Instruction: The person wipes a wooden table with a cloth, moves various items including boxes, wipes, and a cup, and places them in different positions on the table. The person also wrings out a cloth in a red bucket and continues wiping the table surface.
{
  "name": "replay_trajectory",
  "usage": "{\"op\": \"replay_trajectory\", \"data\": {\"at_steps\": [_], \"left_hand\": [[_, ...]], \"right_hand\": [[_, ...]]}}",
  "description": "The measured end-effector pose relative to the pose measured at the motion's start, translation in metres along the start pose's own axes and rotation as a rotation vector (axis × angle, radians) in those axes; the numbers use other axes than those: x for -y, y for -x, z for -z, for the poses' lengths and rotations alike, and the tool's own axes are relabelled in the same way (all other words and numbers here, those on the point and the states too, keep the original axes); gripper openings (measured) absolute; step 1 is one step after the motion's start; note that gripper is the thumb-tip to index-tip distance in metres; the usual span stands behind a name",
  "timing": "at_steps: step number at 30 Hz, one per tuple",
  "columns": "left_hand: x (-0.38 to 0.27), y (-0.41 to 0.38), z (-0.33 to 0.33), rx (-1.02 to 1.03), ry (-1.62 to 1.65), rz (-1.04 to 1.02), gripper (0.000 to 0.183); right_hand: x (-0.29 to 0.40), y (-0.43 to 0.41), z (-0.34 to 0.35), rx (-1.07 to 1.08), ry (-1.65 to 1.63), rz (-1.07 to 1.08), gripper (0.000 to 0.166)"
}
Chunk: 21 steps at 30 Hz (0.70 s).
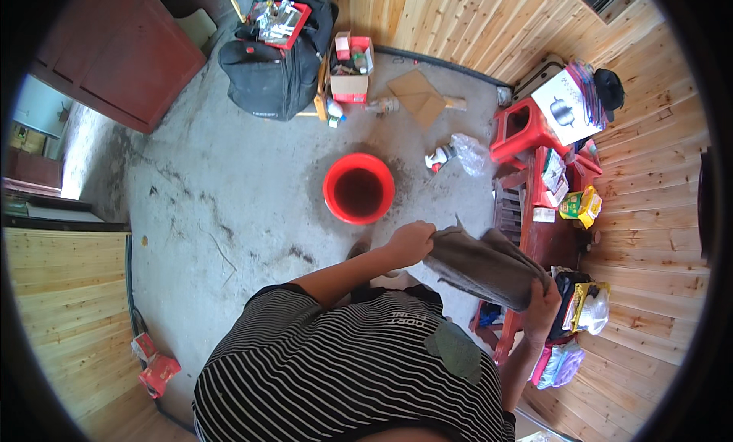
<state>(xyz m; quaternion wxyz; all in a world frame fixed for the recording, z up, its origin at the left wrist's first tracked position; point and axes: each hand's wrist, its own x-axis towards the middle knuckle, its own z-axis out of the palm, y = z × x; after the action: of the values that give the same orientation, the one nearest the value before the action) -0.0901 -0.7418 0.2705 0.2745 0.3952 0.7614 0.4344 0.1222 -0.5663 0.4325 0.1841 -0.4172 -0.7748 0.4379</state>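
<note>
A dark grey-brown cloth (481,264) is stretched between my two hands, above the floor and to the right of my body. My left hand (411,244) grips one end, its fingers closed over the edge. The other end is bunched in my right hand (541,310), close to the red bench. Ahead of me on the floor stands a red plastic bucket (328,181) with dark, murky water (358,192) in it. The concrete around the bucket looks damp.
Along the right wall runs a red wooden bench (532,230) loaded with packets, beside a red plastic stool (518,132) bearing a box. Ahead lie a spray bottle (440,157), flattened cardboard (418,98) and an open carton (349,89). A black backpack (269,78) rests at the back left.
</note>
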Motion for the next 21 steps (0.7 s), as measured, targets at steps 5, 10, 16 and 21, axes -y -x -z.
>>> {"op": "replay_trajectory", "data": {"at_steps": [5,10,16,21], "left_hand": [[0.017,-0.008,-0.006,0.09,0.532,0.05,0.023],[-0.007,-0.043,0.026,0.091,0.948,0.152,0.022],[-0.038,-0.074,0.066,0.275,0.551,0.022,0.032],[-0.011,-0.093,0.081,0.632,0.408,0.096,0.056]], "right_hand": [[0.005,0.003,0.023,-0.039,0.26,-0.019,0.023],[-0.012,0.006,0.06,-0.108,0.32,-0.047,0.02],[-0.061,-0.003,0.026,-0.265,-0.282,-0.168,0.018],[-0.089,-0.018,0.019,0.016,-0.379,-0.478,0.026]]}}
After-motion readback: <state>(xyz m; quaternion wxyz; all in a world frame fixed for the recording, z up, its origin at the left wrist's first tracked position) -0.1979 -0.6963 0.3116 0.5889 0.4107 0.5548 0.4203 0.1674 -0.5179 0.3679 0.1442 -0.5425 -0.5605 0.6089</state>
